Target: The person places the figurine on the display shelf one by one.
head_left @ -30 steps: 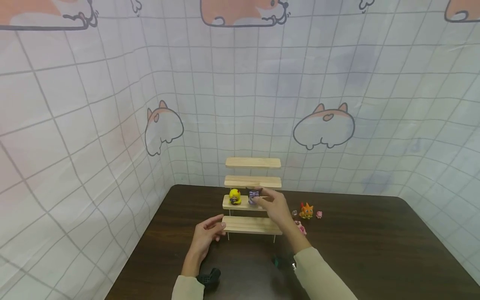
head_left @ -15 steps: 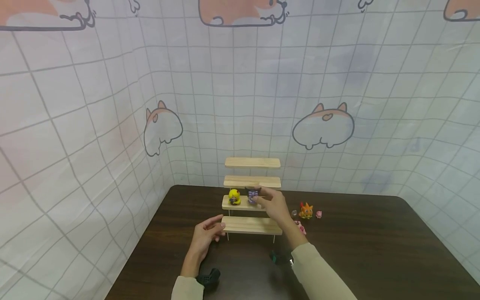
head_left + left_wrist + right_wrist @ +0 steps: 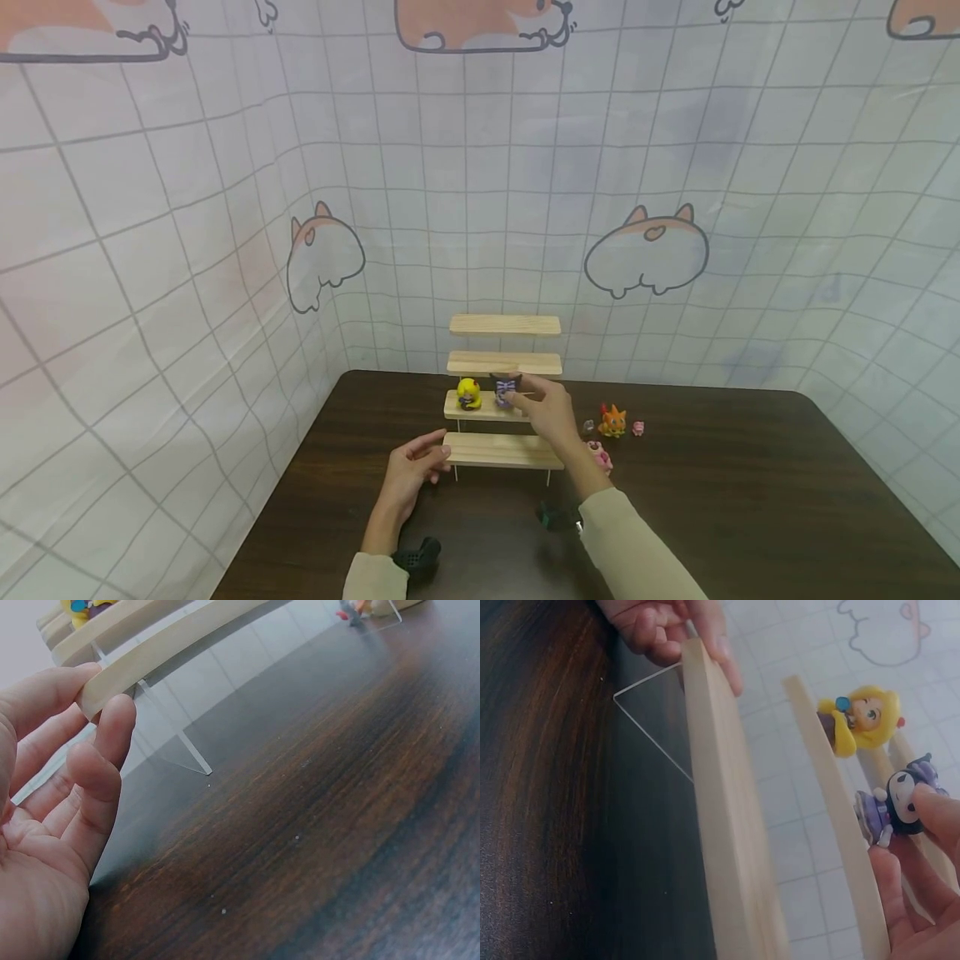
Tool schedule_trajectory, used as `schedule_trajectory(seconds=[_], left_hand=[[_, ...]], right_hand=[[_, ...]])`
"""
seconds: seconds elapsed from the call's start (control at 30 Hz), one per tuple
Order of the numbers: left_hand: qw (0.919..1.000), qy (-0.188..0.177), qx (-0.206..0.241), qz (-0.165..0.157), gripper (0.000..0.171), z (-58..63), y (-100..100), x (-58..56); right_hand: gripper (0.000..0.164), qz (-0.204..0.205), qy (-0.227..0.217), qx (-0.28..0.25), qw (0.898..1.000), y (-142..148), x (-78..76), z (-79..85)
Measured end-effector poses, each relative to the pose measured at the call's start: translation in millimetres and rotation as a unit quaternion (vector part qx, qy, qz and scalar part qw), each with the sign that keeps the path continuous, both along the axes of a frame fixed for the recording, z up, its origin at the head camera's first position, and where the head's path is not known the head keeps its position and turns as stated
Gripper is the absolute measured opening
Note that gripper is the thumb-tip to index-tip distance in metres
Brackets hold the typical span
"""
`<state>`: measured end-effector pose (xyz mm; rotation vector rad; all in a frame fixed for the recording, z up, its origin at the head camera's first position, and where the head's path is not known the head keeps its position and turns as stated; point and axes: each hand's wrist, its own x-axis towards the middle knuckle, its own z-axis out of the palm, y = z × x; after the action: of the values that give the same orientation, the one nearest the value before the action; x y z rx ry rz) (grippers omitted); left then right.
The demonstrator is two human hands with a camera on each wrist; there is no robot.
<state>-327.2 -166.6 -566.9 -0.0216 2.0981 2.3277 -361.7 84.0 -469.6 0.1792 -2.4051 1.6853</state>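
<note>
A wooden tiered display shelf (image 3: 502, 450) stands on the dark table. My left hand (image 3: 408, 475) grips the left end of its lowest board (image 3: 161, 652), thumb and fingers on either side of the wood. My right hand (image 3: 551, 412) pinches a small figurine (image 3: 504, 390) with a black hood and purple dress at the second board from the bottom. Its base is right at that board (image 3: 840, 825), and the thumb (image 3: 939, 814) lies by its head. Left of it on the same board sits a yellow-haired figurine (image 3: 468, 394), seen sideways in the right wrist view.
Right of the shelf, an orange figurine (image 3: 612, 422), a tiny pink one (image 3: 638, 428) and a larger pink one (image 3: 599, 457) are on the table (image 3: 720, 500). Two upper boards (image 3: 505, 325) rise behind the hands. A gridded cloth (image 3: 480, 167) hangs around the table.
My right forearm has shifted slightly to the left, its fingers staying at the black-and-purple figurine. The left hand keeps its place on the shelf.
</note>
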Motion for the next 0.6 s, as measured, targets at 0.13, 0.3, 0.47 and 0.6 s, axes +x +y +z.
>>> schedule_trajectory(seconds=[0.13,0.3,0.47,0.6], left_hand=[[1.0000,0.007,-0.004,-0.004,0.048,0.2,-0.1,0.1],[1.0000,0.004,-0.001,-0.004,0.048,1.7,-0.4,1.2],[1.0000,0.001,-0.002,0.000,0.046,3.1,0.1,2.0],[1.0000,0.000,0.000,0.004,0.045,3.4,0.8,1.6]], right_hand=[[0.033,-0.012,0.007,0.000,1.000,-1.8,0.8,-1.7],[0.032,-0.026,0.009,0.003,1.000,-4.2,2.1,-2.1],[0.032,-0.030,0.009,0.008,0.999,-4.8,3.8,-0.4],[0.033,-0.029,0.012,0.011,0.999,-4.9,3.7,-1.4]])
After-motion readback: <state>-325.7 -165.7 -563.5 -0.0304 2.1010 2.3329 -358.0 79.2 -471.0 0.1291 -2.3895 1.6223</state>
